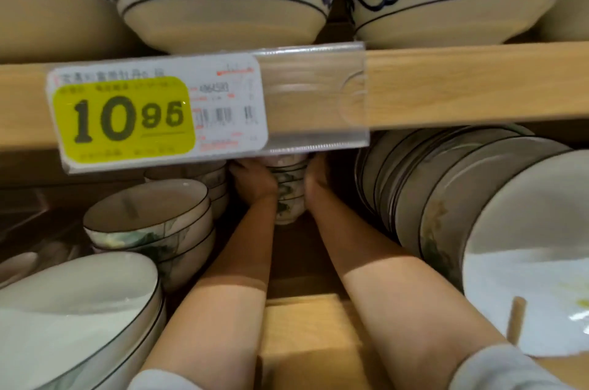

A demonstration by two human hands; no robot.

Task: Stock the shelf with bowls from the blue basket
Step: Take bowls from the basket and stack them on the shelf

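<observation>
**A:** Where is the stack of small bowls (288,198)?

**B:** Far back on the lower shelf (302,322), below the price label (127,115). Larger bowls (149,224) sit to its left and upright plates (446,198) to its right. I can't tell whether it rests on the shelf yet.

**A:** And the hands?

**B:** The left hand (251,182) and right hand (318,181) clasp it from either side, fingers curled round its walls. The label hides the fingertips.

**A:** How will it handle?

**B:** It's glazed ceramic, so stiff, slippery and breakable, and I'd judge it heavy as a stack. It's best held low, near the bottom bowl, so nothing tips into the neighbours.
</observation>
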